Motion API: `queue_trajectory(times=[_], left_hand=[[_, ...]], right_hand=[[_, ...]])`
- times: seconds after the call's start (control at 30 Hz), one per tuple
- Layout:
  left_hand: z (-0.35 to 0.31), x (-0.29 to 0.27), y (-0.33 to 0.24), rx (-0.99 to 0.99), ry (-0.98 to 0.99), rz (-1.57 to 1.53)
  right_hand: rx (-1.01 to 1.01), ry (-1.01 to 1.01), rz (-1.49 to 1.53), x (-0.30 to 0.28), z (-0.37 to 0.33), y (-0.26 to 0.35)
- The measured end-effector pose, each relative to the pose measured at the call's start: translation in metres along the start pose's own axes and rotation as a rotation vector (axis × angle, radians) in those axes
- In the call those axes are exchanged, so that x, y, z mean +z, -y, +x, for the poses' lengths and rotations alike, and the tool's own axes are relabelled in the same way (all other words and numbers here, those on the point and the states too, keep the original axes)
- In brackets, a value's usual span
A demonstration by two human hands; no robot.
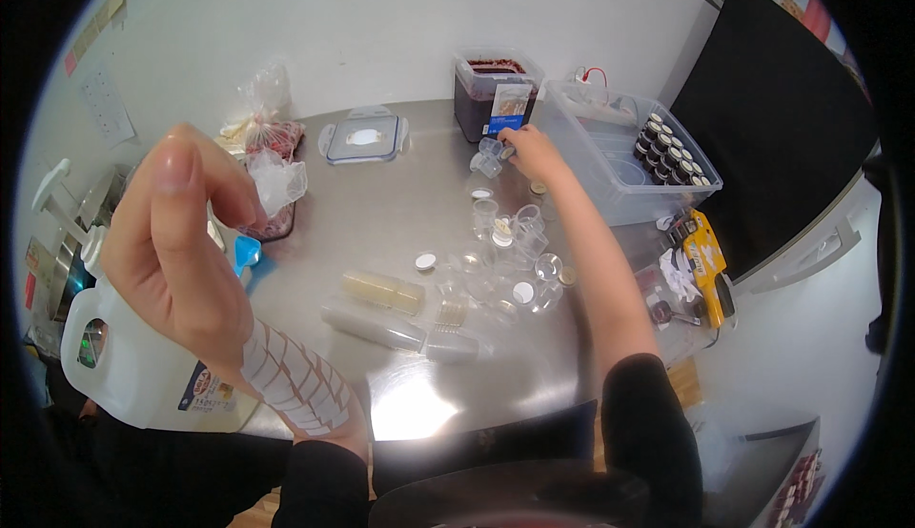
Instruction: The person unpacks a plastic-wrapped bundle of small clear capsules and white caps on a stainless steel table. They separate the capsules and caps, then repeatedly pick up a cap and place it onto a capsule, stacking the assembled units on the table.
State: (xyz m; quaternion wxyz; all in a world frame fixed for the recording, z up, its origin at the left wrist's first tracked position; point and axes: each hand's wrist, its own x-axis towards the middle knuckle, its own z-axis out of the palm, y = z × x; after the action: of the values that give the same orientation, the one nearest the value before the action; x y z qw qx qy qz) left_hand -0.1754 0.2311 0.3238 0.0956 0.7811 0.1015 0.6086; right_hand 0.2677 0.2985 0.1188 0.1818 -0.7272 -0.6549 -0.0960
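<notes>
Raised close in front of me at the left, my left hand (181, 252) has its fingers curled round what looks like a small clear plastic cup (282, 185). White patterned wrapping covers that wrist. My right hand (534, 153) reaches far across the steel table, its fingers pinched together beside small clear cups (488, 158) and a small round lid (509, 153); what it grips is too small to tell. Nearer me lie several loose clear cups (527, 218), white round lids (425, 261) and stacked cups in rows (374, 326).
A clear tub of dark red food (477, 104) stands at the back. Right of it, a clear bin (610, 180) holds dark jars with white lids (667, 152). A clear container lid (364, 137), a blue scoop (247, 253) and a white jug (133, 366) are at left.
</notes>
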Motion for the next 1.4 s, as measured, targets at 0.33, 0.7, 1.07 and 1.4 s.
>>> queue_trajectory(times=[0.33,0.7,1.07,1.4], left_hand=[[0.000,0.000,0.001,-0.028,0.017,-0.043],[-0.002,-0.003,0.004,-0.020,-0.001,0.010],[0.000,0.002,0.003,-0.057,-0.109,-0.023],[-0.001,-0.002,0.001,-0.013,-0.007,0.017]], right_hand=[[0.052,0.095,0.110,-0.020,0.007,0.002],[0.250,0.074,-0.017,-0.039,0.003,-0.002],[0.002,-0.004,0.003,-0.035,-0.002,0.003],[0.074,0.094,-0.036,-0.020,0.004,0.016]])
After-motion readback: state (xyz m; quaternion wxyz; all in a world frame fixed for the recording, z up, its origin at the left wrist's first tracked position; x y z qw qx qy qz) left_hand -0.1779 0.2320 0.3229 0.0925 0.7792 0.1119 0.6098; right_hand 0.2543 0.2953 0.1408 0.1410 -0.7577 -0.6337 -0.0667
